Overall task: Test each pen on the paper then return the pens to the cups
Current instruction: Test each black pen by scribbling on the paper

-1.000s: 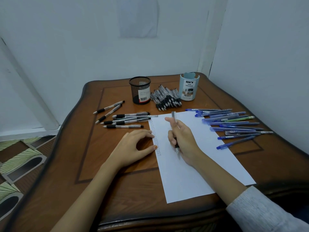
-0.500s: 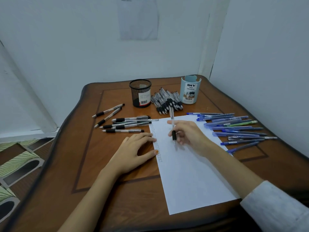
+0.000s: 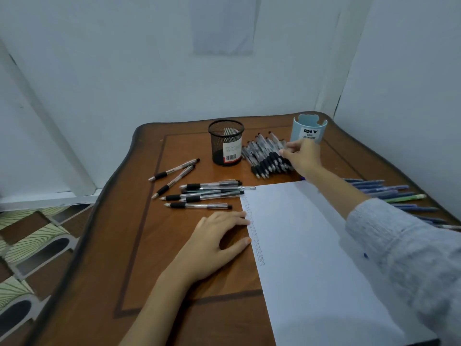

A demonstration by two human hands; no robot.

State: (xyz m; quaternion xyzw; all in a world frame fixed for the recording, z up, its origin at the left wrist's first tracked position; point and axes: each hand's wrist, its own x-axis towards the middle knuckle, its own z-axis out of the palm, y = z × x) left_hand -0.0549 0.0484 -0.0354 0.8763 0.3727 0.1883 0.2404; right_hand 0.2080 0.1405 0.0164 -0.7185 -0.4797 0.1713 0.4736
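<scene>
The left hand (image 3: 219, 236) keeps its grip released, fingertips steadying the left edge of the paper (image 3: 311, 245) on the counter (image 3: 154, 245). The right hand (image 3: 303, 156) has left the sheet, where it was writing a second ago, and now reaches the pile of black-grip pens (image 3: 264, 156) between the mesh cup (image 3: 225, 143) and the blue cup (image 3: 309, 131). Whether its curled fingers still hold the tested pen cannot be told. That test looks finished, but the mesh cup shows no pens.
</scene>
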